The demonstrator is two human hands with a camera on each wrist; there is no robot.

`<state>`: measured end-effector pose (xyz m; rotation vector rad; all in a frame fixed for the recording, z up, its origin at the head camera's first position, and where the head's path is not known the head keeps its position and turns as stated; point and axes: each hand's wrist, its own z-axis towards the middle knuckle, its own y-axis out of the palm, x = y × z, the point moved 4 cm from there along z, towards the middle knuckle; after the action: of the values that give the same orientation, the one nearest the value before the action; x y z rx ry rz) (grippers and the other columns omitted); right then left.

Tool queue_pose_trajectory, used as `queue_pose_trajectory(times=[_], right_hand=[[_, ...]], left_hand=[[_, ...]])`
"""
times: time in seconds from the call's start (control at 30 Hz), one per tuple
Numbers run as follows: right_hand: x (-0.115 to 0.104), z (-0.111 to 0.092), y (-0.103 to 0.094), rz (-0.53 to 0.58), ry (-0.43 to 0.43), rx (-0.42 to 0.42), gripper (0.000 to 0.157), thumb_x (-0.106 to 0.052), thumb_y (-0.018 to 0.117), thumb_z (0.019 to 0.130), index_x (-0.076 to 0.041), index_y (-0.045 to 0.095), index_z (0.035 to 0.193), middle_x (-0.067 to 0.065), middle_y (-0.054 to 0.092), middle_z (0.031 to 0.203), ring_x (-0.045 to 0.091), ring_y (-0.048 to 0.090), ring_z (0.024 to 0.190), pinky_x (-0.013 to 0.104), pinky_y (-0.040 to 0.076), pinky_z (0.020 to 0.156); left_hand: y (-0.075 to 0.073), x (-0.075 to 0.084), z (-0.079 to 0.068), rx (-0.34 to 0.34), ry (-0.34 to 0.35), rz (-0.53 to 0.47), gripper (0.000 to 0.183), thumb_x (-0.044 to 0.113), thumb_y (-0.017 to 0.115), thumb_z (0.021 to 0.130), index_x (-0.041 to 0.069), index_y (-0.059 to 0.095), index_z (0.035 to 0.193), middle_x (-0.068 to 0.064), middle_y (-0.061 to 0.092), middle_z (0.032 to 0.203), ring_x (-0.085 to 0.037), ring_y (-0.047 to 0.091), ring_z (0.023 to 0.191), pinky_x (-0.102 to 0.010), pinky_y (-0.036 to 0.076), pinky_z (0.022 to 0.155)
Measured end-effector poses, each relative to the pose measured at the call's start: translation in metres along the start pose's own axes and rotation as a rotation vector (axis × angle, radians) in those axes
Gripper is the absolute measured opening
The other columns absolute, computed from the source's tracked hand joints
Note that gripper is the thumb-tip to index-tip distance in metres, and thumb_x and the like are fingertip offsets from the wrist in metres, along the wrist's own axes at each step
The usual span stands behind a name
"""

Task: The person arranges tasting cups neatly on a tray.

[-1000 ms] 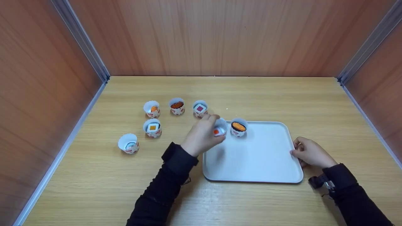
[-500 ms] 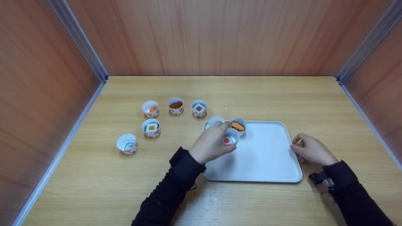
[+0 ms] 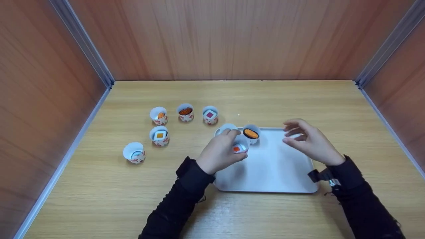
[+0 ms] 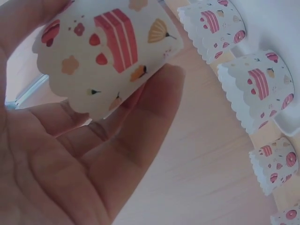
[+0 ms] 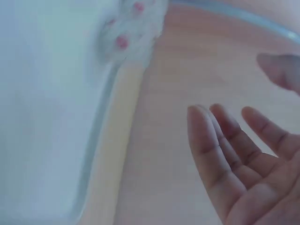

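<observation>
My left hand [image 3: 219,151] grips a white paper cup [image 3: 244,142] by its side, over the left part of a white tray [image 3: 275,172]. Inside that cup shows a white piece with a red centre; the left wrist view shows cake and flower prints on its wall [image 4: 112,42] and a scalloped rim. At the tray's back left edge stand two more cups: one with an orange-topped dark piece [image 3: 251,133], the other [image 3: 227,127] partly hidden behind my left hand. My right hand [image 3: 308,142] hovers over the tray's right side, fingers loosely bent, holding nothing.
Several printed cups with small pieces inside stand on the table left of the tray, among them one with a yellow-centred piece [image 3: 159,135] and one with a purple-centred piece [image 3: 210,115]. Wood panels [image 3: 225,39] enclose the table at back and sides.
My left hand has carried the cup rightward and toward me over the tray. My right hand has let go of the tray's right edge and moved up and left above it.
</observation>
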<state>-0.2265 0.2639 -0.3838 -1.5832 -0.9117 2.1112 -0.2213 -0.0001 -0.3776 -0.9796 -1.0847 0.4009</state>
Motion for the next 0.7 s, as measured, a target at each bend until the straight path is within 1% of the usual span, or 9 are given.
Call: queue_pose_trajectory(times=[0.07, 0.23, 0.33, 0.47, 0.5, 0.6, 0.7], right_hand=[[-0.010, 0.005, 0.011, 0.045, -0.045, -0.012, 0.055, -0.021, 0.073, 0.089, -0.009, 0.049, 0.137, 0.011, 0.060, 0.126, 0.025, 0.062, 0.111, 0.023, 0.053, 0.086], [-0.027, 0.013, 0.042, 0.155, -0.139, -0.062, 0.074, -0.013, 0.080, 0.081, -0.009, 0.042, 0.144, 0.014, 0.052, 0.139, 0.031, 0.055, 0.124, 0.036, 0.054, 0.091], [-0.034, 0.016, 0.058, 0.198, -0.170, -0.090, 0.083, -0.016, 0.082, 0.079, -0.015, 0.036, 0.149, 0.013, 0.046, 0.145, 0.033, 0.050, 0.129, 0.044, 0.052, 0.094], [-0.041, 0.018, 0.073, 0.214, -0.206, -0.094, 0.091, -0.022, 0.084, 0.077, -0.020, 0.032, 0.152, 0.012, 0.044, 0.149, 0.036, 0.048, 0.131, 0.049, 0.049, 0.097], [-0.043, 0.019, 0.077, 0.217, -0.215, -0.093, 0.092, -0.022, 0.084, 0.077, -0.019, 0.031, 0.152, 0.012, 0.044, 0.148, 0.036, 0.048, 0.131, 0.050, 0.049, 0.098], [-0.046, 0.020, 0.085, 0.201, -0.217, -0.093, 0.096, -0.024, 0.084, 0.077, -0.019, 0.027, 0.154, 0.012, 0.044, 0.148, 0.032, 0.049, 0.132, 0.045, 0.048, 0.101], [-0.049, 0.020, 0.090, 0.202, -0.229, -0.087, 0.099, -0.020, 0.084, 0.077, -0.019, 0.024, 0.155, 0.011, 0.045, 0.147, 0.028, 0.049, 0.132, 0.041, 0.048, 0.103]], left_hand=[[-0.002, 0.000, -0.001, 0.004, -0.010, 0.002, 0.064, 0.035, 0.078, 0.082, 0.003, 0.056, 0.132, -0.011, 0.062, 0.122, -0.017, 0.061, 0.092, -0.030, 0.054, 0.081], [-0.006, 0.001, -0.002, 0.027, -0.023, 0.024, 0.065, 0.038, 0.078, 0.081, 0.002, 0.056, 0.130, -0.011, 0.064, 0.120, -0.018, 0.062, 0.093, -0.030, 0.054, 0.081], [-0.007, 0.001, -0.002, 0.036, -0.023, 0.041, 0.066, 0.038, 0.079, 0.081, 0.001, 0.056, 0.130, -0.012, 0.064, 0.120, -0.018, 0.062, 0.092, -0.031, 0.054, 0.080], [-0.006, 0.001, -0.002, 0.046, -0.012, 0.062, 0.066, 0.038, 0.078, 0.081, -0.001, 0.056, 0.130, -0.013, 0.065, 0.119, -0.019, 0.062, 0.092, -0.031, 0.054, 0.077], [-0.006, 0.001, -0.002, 0.050, -0.009, 0.069, 0.066, 0.038, 0.078, 0.081, -0.001, 0.056, 0.130, -0.013, 0.065, 0.118, -0.019, 0.063, 0.091, -0.031, 0.054, 0.077], [-0.005, 0.002, -0.003, 0.065, 0.002, 0.081, 0.066, 0.038, 0.079, 0.081, -0.001, 0.057, 0.128, -0.013, 0.065, 0.115, -0.019, 0.063, 0.089, -0.030, 0.054, 0.074], [-0.004, 0.002, -0.004, 0.095, 0.024, 0.087, 0.064, 0.038, 0.079, 0.081, -0.002, 0.057, 0.126, -0.013, 0.066, 0.111, -0.019, 0.063, 0.087, -0.030, 0.054, 0.071]])
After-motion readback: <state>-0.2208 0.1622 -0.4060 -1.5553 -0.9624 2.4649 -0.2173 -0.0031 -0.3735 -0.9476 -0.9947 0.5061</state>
